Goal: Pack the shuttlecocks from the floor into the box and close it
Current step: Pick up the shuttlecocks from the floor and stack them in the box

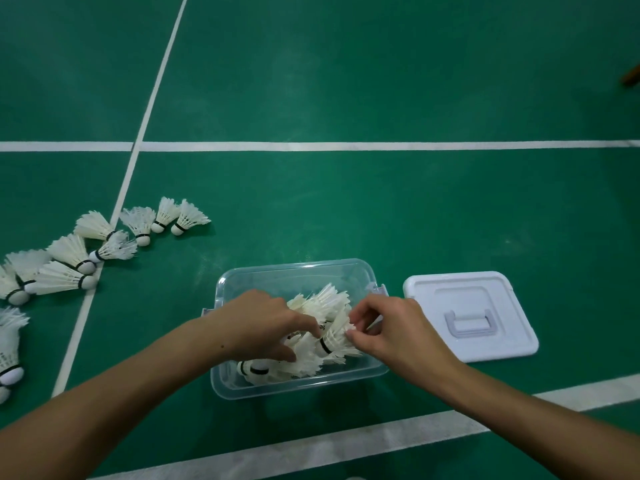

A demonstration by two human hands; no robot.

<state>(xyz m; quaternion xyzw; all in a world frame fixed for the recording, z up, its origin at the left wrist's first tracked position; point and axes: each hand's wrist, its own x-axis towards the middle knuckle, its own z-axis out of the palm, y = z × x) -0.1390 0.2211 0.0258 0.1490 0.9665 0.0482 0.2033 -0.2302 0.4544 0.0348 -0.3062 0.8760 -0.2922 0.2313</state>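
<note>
Pinching one shuttlecock [334, 339] — both hands' curled fingers [356, 336] — over box [294, 268].

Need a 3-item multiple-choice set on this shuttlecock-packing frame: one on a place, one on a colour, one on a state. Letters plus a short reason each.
1. Where does the lid lie?
A. On the floor right of the box
B. On top of the box
C. Among the loose shuttlecocks at the left

2. What colour is the floor?
A. Blue with yellow lines
B. Green with white lines
C. Grey with no lines

3. What state is the box in?
A. Closed and latched
B. Open and holding nothing
C. Open with shuttlecocks inside

Answers:
1 A: the white lid rests flat on the court beside the box's right end.
2 B: green court crossed by white lines.
3 C: the clear box has no lid on, and the left hand and right hand are handling shuttlecocks in the box, while loose shuttlecocks remain on the floor at the left.
</note>
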